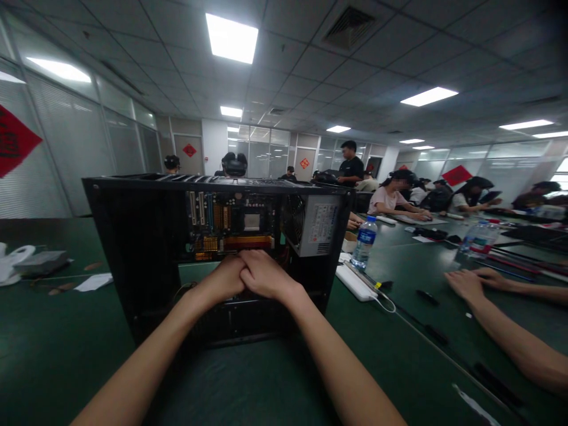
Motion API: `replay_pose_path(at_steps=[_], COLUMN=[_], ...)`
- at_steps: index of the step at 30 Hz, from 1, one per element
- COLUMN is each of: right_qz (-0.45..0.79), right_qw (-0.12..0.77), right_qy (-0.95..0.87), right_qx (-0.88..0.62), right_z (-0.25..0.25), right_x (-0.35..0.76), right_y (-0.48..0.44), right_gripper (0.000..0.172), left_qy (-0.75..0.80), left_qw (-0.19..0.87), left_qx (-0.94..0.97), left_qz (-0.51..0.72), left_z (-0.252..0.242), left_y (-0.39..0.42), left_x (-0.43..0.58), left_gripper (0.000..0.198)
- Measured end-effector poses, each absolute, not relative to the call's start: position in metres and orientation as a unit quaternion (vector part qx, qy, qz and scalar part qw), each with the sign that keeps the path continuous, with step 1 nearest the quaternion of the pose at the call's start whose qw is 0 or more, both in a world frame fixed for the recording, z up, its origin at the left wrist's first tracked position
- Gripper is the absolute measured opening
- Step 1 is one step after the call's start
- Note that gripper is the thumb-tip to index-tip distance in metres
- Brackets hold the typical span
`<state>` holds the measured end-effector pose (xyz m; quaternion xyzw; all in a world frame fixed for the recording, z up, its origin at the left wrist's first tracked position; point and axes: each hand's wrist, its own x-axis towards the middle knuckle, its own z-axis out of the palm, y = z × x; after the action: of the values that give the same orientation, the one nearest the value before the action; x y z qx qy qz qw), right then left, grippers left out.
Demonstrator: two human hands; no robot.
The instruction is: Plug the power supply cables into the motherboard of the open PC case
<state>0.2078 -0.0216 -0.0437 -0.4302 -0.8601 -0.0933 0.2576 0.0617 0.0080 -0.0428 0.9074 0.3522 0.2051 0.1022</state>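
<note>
A black computer case (222, 184) stands in front of me with its open side facing me. Inside it are a motherboard (208, 222), a square metal chip (252, 222) and an orange-yellow strip of slots (248, 241). A silver power supply (316, 228) with a fan sits at upper right. Reaching into the case, my left hand (226, 275) and my right hand (266, 273) meet just below the slots. The right hand's thumb side overlaps the left. Both look closed, with fingers curled away from me; whatever they grip is hidden.
On the green table (57, 331), a water bottle (364, 242) and a white power strip (355, 281) with a cable stand right of the case. Another person's hands (470, 284) rest farther right. White paper (94, 282) and a grey box (42, 262) lie left. Several people sit beyond.
</note>
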Motion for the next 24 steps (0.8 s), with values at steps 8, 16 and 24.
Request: replay_pose_path(at_steps=[8,16,24], right_qz=[-0.058,0.178,0.25], right_qw=[0.237,-0.072,-0.072], right_qy=[-0.861,-0.836,-0.852], right_qx=[-0.447,-0.514,-0.455], right_z=[-0.037,-0.016,-0.022], right_x=[0.213,0.23,0.244], right_y=[-0.033,-0.065,-0.048], right_gripper=[0.024,0.057,0.061], left_qy=[0.42,0.465,0.448], left_qw=[-0.004,0.167,0.114], left_qx=[0.905,0.853,0.864], left_qz=[0.072,-0.171,-0.2], left_z=[-0.025,0.001,-0.003], left_y=[-0.017,-0.031,-0.059], left_x=[0.035,-0.01,0.016], left_gripper=[0.028,0.042,0.032])
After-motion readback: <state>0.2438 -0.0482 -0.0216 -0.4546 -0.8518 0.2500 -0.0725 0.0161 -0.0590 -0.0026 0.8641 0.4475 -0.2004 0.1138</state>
